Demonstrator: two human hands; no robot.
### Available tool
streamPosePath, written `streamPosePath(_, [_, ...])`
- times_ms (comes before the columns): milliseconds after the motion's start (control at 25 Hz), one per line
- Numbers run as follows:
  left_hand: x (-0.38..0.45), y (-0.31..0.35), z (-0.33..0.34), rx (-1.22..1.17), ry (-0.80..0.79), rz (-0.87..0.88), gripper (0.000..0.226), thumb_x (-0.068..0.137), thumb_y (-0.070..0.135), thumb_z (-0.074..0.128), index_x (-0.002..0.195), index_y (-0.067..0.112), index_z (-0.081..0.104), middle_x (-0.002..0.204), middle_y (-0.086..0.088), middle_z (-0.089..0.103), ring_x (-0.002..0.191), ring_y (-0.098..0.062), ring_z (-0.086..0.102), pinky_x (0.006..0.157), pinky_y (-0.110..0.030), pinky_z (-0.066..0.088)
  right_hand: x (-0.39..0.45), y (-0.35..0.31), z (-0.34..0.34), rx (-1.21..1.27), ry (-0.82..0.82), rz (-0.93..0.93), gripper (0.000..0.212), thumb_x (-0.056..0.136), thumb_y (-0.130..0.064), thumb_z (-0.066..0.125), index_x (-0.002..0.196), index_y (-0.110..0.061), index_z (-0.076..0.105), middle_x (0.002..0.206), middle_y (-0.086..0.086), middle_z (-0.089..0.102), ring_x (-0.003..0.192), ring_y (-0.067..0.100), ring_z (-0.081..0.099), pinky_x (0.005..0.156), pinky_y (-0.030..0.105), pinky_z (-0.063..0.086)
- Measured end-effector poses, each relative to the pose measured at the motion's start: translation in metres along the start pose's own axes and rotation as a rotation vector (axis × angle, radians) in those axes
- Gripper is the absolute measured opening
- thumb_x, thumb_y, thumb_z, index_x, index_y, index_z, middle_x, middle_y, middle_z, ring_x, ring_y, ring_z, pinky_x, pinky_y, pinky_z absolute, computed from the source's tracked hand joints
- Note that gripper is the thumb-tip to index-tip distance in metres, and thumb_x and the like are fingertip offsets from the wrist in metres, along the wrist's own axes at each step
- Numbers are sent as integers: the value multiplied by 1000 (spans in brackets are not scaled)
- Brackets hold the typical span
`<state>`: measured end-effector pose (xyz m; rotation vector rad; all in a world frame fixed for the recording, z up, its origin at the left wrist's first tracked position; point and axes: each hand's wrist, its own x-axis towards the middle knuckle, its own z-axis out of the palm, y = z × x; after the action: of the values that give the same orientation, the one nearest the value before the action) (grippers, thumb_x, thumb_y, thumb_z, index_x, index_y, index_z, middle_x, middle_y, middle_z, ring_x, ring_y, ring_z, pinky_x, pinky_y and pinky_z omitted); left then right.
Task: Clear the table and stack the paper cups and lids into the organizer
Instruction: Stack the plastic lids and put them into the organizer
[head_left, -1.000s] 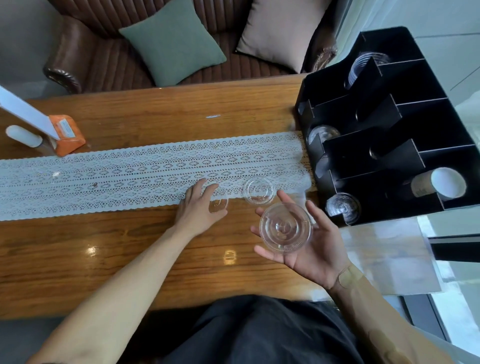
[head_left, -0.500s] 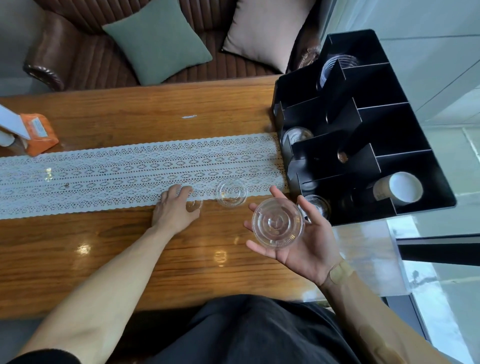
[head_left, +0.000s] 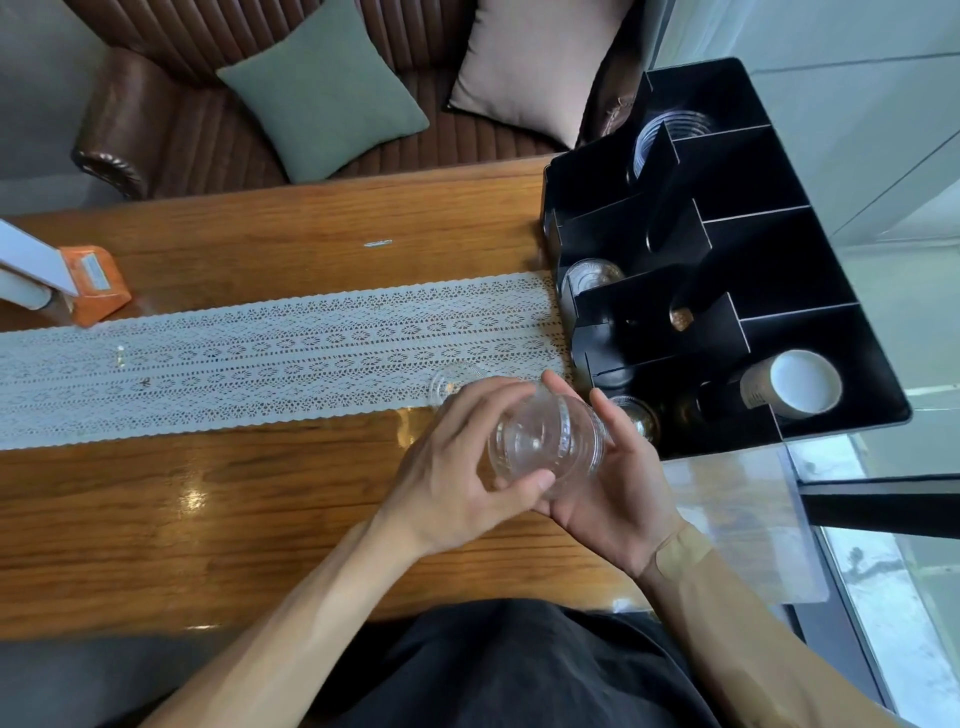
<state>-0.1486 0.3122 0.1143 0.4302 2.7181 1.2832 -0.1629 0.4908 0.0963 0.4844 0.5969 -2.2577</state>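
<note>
Both hands are on the clear lids, held above the table's near right part, just short of the organizer. My right hand cups the stack from below and the right, fingers curled round its rim. My left hand closes on it from the left, thumb pressed on the near edge and fingers over the far edge. It looks like two or more lids nested, but I can't tell the exact count through the plastic. One more clear lid lies on the near edge of the lace runner, just beyond my left fingers, partly hidden by them. The black organizer sits at the table's right edge. Its nearest right compartment holds a paper cup lying on its side, open mouth facing me. Clear lids stand in its front slots: one in the near slot just beside my right fingertips, one in a middle slot, and a stack in the far compartment. An orange holder with a white card sits near the table's left edge, well apart from the hands. There's a tan plaster on the right wrist.
</note>
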Motion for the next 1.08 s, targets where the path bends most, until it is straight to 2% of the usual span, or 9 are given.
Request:
streamPosePath(120, [1,5,3,57,-58,-27,69,80,51,67,140,26,44,143,9,41,133,-5,40,110,-27,37,0,3,9,-12,20,-50,50,98,-45,50,145,-27,49,138,10,59,116,27,61,96,51,49])
streamPosePath(320, [0,6,-2,106,-108,-55,70,78,61,63,140,39,38,143,23,33,131,7,35,104,-16,32,0,8,16,-59,61,-113,47,100,-47,45,141,-26,53,133,10,64,117,25,63,95,46,53])
streamPosePath(480, [0,8,-12,168,-156,-43,74,75,68,63,139,45,35,143,26,33,127,4,41,102,-27,44,-1,12,18,-98,63,-109,47,98,-49,47,140,-27,53,136,9,63,123,26,60,93,46,54])
streamPosePath(600, [1,9,-23,208,-218,50,76,75,63,69,141,43,37,146,28,30,129,4,42,103,-30,47,0,13,18,-70,55,-70,50,99,-50,46,141,-24,52,140,11,60,124,29,59,92,53,50])
streamPosePath(720, [3,8,-34,281,-299,181,76,74,50,76,141,39,41,155,24,26,138,-2,38,107,-27,41,1,15,16,-75,24,1,51,99,-54,42,141,-27,52,141,10,59,120,31,59,94,56,47])
streamPosePath(920, [5,6,-45,368,-418,379,64,80,26,77,138,24,52,159,6,32,147,-14,27,117,-34,32,1,17,13,-81,-20,124,50,96,-62,41,130,-34,63,124,8,69,104,27,68,77,45,60])
streamPosePath(1000, [4,6,-46,369,-436,399,64,79,24,78,139,21,53,158,4,33,148,-15,26,117,-35,31,0,19,13,-72,-38,151,51,95,-64,40,128,-32,65,123,9,70,104,29,67,77,46,60])
streamPosePath(1080, [2,6,-49,348,-403,388,65,77,28,80,136,19,55,156,4,37,145,-15,32,117,-32,30,-1,22,15,-18,-53,153,52,96,-62,41,128,-28,65,118,11,71,101,30,69,70,44,60])
